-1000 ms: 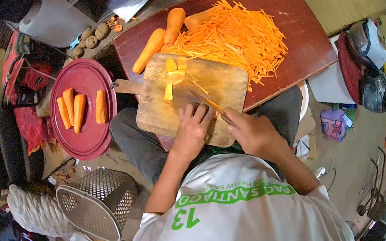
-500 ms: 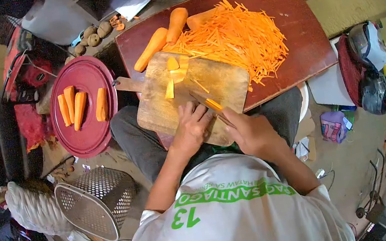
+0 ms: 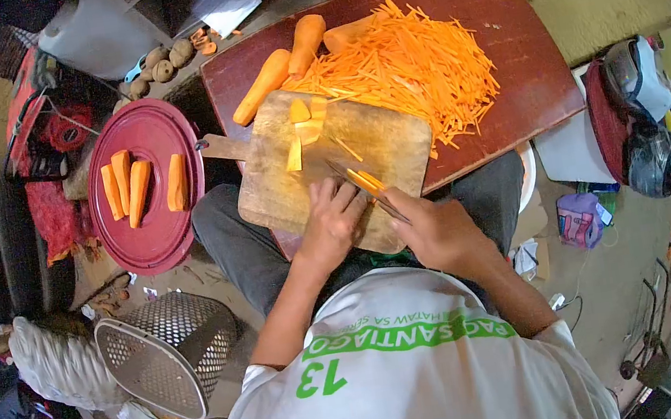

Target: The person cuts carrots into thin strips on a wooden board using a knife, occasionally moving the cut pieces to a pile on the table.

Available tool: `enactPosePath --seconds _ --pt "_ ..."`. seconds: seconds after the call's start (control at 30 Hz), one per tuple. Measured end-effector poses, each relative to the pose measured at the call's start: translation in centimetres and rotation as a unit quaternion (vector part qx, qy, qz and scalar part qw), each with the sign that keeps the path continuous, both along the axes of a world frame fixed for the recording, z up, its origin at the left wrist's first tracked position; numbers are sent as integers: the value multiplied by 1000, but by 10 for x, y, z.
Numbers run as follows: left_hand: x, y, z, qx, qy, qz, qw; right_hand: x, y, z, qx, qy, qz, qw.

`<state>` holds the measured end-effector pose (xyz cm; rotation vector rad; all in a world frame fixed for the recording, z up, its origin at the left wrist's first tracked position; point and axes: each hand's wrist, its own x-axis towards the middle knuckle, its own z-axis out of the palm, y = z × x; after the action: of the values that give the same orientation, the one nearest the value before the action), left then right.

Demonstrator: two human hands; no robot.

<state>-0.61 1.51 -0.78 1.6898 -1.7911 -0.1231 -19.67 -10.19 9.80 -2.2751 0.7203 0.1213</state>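
Note:
A wooden cutting board [image 3: 281, 191] lies tilted across my lap and the edge of the red table. My right hand [image 3: 432, 226] is wrapped round a knife [image 3: 343, 172], whose blade points up and left over the board. Cut carrot sticks [image 3: 367, 181] lie against the blade. Just left of the knife, my left hand [image 3: 332, 220] presses down on the board with bent fingers; what they hold is hidden. Flat carrot slices [image 3: 309, 130] rest near the board's top. Behind the board is a large heap of carrot strips [image 3: 427, 68].
Whole carrots [image 3: 263, 87] lie at the left of the red table [image 3: 513, 39]. On the left, a round red lid [image 3: 161, 251] bears several peeled carrots [image 3: 140, 190]. A grey plastic basket [image 3: 150, 351] lies on the floor below it. A white box [image 3: 567, 147] stands at right.
The knife blade has shifted slightly, and more of the cut sticks beside it show. Both hands stay in nearly the same place.

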Motion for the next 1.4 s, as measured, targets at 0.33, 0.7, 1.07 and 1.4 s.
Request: enactPosePath --seconds 0.33,0.7,1.07,1.4 --pt "0 2 -9 -5 -1 -2 1000 5 -2 -20 5 -35 -2 999" --pt "-1 2 -3 -31 -6 2 999 -24 8 -5 9 -14 26 1000" --pt "-2 4 4 -42 -30 8 999 -23 5 11 49 31 4 998" --pt "-2 5 -7 -43 -19 9 999 4 -6 -21 12 -85 -7 996"
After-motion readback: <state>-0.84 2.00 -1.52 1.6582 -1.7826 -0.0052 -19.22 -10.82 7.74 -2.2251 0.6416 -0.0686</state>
